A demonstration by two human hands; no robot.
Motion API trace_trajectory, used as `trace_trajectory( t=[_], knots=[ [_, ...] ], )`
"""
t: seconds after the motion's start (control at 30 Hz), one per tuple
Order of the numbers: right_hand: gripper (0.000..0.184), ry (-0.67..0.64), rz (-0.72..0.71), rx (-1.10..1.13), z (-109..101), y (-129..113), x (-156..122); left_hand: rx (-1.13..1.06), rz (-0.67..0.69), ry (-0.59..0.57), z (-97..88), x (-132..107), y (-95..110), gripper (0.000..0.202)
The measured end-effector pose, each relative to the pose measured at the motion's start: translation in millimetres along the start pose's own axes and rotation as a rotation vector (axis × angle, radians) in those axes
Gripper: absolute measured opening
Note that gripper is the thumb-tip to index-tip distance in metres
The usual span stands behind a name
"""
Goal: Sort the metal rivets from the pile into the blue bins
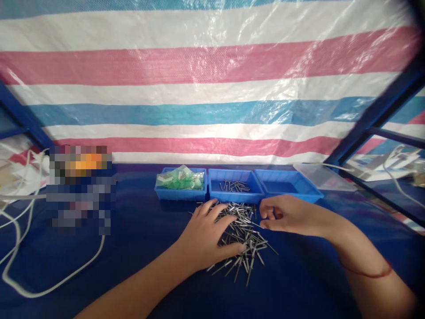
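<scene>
Covering some metal pins [245, 232], left hand [207, 237] loosely spread, holding nothing; right hand [282, 215] curled, contents unclear.

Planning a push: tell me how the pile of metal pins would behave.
The pile of metal pins would probably spread, being loose. They look straight and metallic, so likely stiff. Being slim and shiny, they may slide or roll.
</scene>
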State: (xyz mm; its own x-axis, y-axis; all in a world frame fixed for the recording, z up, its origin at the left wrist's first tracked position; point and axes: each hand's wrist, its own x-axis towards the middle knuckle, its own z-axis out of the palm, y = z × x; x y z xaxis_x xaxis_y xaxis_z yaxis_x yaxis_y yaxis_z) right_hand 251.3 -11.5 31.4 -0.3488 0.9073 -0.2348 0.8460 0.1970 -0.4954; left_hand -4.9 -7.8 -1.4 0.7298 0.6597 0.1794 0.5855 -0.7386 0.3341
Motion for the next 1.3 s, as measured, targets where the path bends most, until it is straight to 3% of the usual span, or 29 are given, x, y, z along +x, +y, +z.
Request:
trace_trajectory(
  t=[0.13, 0.3, 0.5, 0.67, 0.8, 1.07, 1.3],
  knots=[
    [0.01, -0.063, -0.014, -0.014, 10.9, -3.9, 5.6, 0.006, -0.009, -0.001, 0.7, -1.5, 0.2, 0.06],
    [0.014, -0.081, -0.09, -0.044, 19.3, -4.8, 8.4, 0.008, 0.019, 0.031, 2.7, -3.3, -0.6, 0.058],
    [0.019, 0.009, -0.271, 0.074, 21.0, -20.4, 4.7, 0.0, 0.089, 0.185, 2.9, 0.4, 0.5, 0.032],
    [0.019, 0.102, -0.364, 0.147, 28.8, -35.5, 10.6, -0.055, 0.142, 0.226, 1.0, 5.2, -1.2, 0.027],
    [0.018, 0.24, -0.373, 0.18, 31.1, -38.9, 13.5, -0.111, 0.116, 0.235, 1.2, 5.9, -1.8, 0.022],
    [0.022, 0.385, -0.329, 0.445, 43.1, -46.6, 17.2, -0.237, -0.007, 0.324, 2.6, 4.9, -0.6, 0.012],
    [0.015, 0.42, -0.39, 0.318, 44.7, -49.4, 17.8, -0.236, -0.025, 0.294, 4.8, 6.3, -5.4, 0.011]
  ],
)
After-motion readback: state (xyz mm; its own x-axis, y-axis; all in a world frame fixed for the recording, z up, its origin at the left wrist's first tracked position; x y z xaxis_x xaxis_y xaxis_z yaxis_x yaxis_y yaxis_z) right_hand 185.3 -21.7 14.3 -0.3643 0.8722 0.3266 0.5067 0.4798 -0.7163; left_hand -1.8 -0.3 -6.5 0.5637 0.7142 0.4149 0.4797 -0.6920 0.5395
